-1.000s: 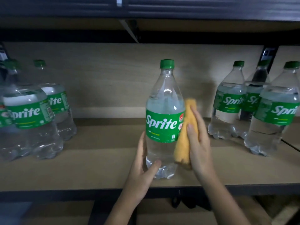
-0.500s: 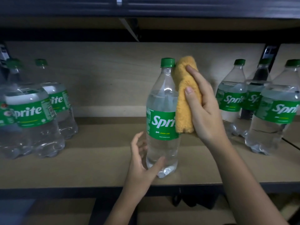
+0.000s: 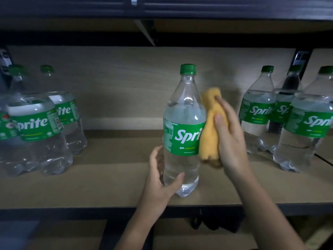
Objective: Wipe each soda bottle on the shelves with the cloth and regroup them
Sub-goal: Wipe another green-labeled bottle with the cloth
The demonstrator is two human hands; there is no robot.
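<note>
i see one sprite bottle point(image 3: 183, 127) standing upright near the front middle of the shelf point(image 3: 108, 186), apart from the others. my left hand point(image 3: 160, 179) cups its lower part from the left, thumb across the clear front near the base and fingers curled behind it, where i can only make them out dimly through the plastic. my right hand point(image 3: 230, 139) grips the orange cloth point(image 3: 210, 127), bunched into a roll, and presses it against the bottle's right side at label height; the cloth covers the end of the word on the label, and the hand is a little blurred, so i cannot count the fingers wrapped behind the cloth. to the left, a group of bottles point(image 3: 36, 123) stands close together, the nearest ones cut off by the frame edge and smeared by the lens, so i cannot tell how many there are. to the right, another group of bottles point(image 3: 259, 112) stands near the back; one behind it looks dark above the label and is mostly hidden, and the outermost is cut by the frame edge. below the shelf, the lower level is too dark to read
</note>
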